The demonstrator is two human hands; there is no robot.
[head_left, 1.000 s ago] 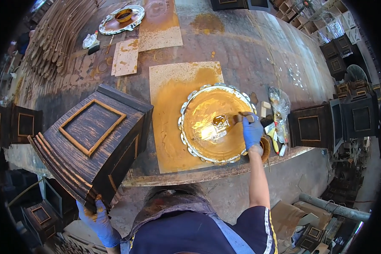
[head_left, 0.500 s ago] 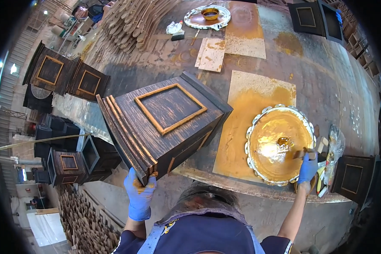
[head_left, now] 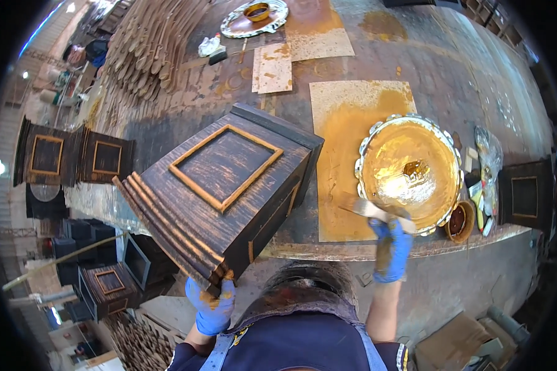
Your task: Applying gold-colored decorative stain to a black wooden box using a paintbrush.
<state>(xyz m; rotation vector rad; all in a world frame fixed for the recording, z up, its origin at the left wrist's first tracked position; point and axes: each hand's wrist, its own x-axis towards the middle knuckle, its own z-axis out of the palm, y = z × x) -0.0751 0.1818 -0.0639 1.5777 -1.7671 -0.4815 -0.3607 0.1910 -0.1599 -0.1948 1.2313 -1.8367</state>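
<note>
Head view: on the counter (head_left: 442, 80), a round tray (head_left: 387, 145) with a ragged silvery rim serves as landmark, its inside coated in wet amber-brown stain (head_left: 377, 167). It lies partly on a stained board (head_left: 335, 167), which reaches out beyond its left side.

Left of the tray, a dark wooden box (head_left: 213, 170) with a raised amber frame (head_left: 226, 204) and stepped moulding lies at a slant, its near corner jutting past the counter edge. The left hand (head_left: 210, 304), in a blue glove with stain on the fingers, grasps that corner. The right hand (head_left: 392, 250), gloved alike, is closed around a flat brush (head_left: 368, 208) at the tray's near left rim; the bristles point left toward the box, apart from it. Whether the brush touches the rim, I cannot tell.

Just beside the tray's near right rim stands a brown bowl (head_left: 470, 217) of dark liquid. Right of the tray lies a clear plastic wrapping (head_left: 489, 151). Well beyond the tray, to the far left, a second tray (head_left: 230, 26) carries an amber bowl (head_left: 257, 15).
</note>
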